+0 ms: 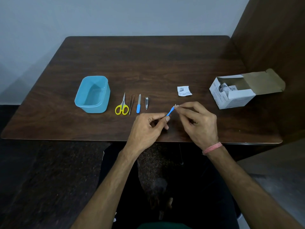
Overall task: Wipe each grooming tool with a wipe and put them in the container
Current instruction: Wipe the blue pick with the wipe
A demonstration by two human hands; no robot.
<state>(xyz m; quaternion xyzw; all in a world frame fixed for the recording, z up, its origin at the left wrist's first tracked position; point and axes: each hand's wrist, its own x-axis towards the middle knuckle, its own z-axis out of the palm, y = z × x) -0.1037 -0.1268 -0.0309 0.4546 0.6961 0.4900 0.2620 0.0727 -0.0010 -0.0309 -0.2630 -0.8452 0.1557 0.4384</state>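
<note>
Wipe (176, 106) mostly hidden by right hand (200, 123), blue tool (170, 111) tip covered

A dark wooden table (148, 63) is sitting against a grey wall (115, 15), a brown wooden panel (272, 30) standing at its right.

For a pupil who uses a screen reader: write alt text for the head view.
A left hand holds a slim blue-handled tool while the right hand rubs its tip with a small white wipe. On the dark wooden table lie yellow-handled scissors, metal tweezers, a blue-handled file, a nail clipper and an empty blue plastic container.
</note>
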